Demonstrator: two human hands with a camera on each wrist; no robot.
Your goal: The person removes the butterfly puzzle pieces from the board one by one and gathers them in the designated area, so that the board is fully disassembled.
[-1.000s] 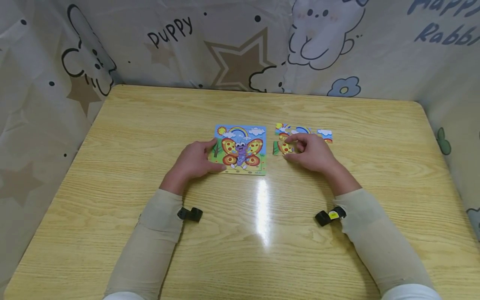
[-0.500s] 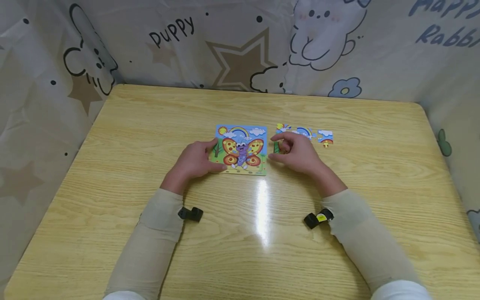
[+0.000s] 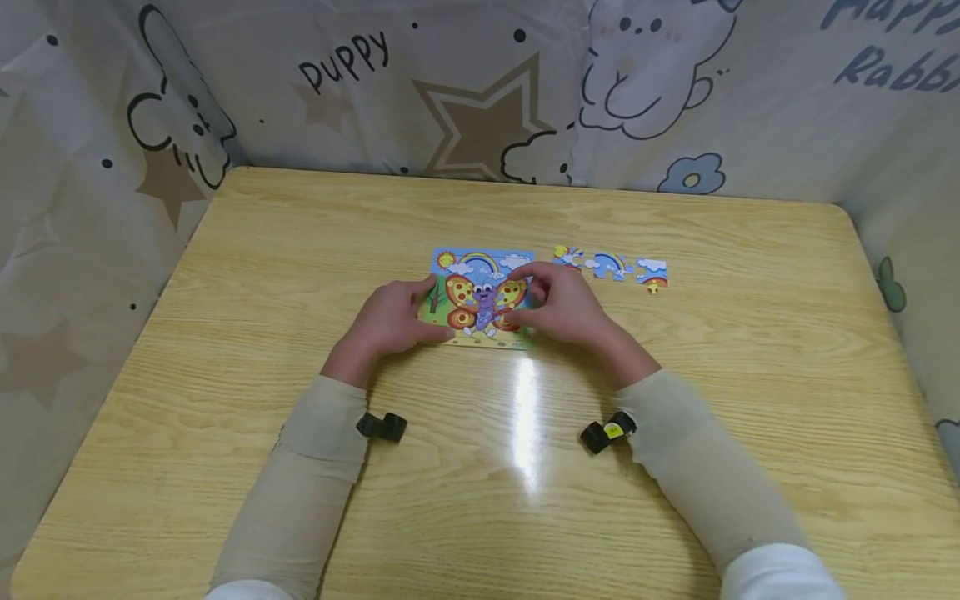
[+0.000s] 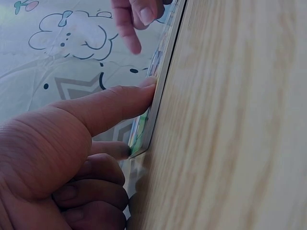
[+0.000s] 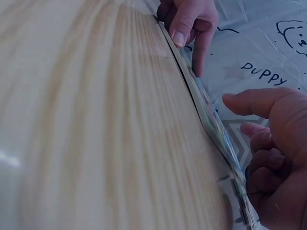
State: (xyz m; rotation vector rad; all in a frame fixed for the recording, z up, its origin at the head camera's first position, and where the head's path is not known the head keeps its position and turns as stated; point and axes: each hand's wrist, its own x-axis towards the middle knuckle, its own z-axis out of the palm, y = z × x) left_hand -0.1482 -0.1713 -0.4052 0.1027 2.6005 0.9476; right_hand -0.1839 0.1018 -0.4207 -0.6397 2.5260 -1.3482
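Note:
A puzzle board (image 3: pixel 480 265) with a butterfly, sun and rainbow lies flat on the table in the head view. My left hand (image 3: pixel 390 318) rests at its left side, thumb and index finger spread. In the left wrist view its straight thumb (image 4: pixel 115 106) presses the board's near edge. My right hand (image 3: pixel 566 304) is over the board's right part, thumb and index finger apart, with nothing seen between them. Its thumb (image 5: pixel 249 101) stands off the board in the right wrist view. Loose puzzle pieces with rainbow (image 3: pixel 609 265) and cloud (image 3: pixel 651 271) lie beyond that hand; others are partly hidden.
The wooden table (image 3: pixel 315 225) extends around the board on every side. A printed cloth (image 3: pixel 360 108) hangs behind its back edge. Light glares on the tabletop in front of the board.
My right hand has moved left, from the loose pieces to over the board's right part. The left hand has stayed in place, and the board looks unmoved.

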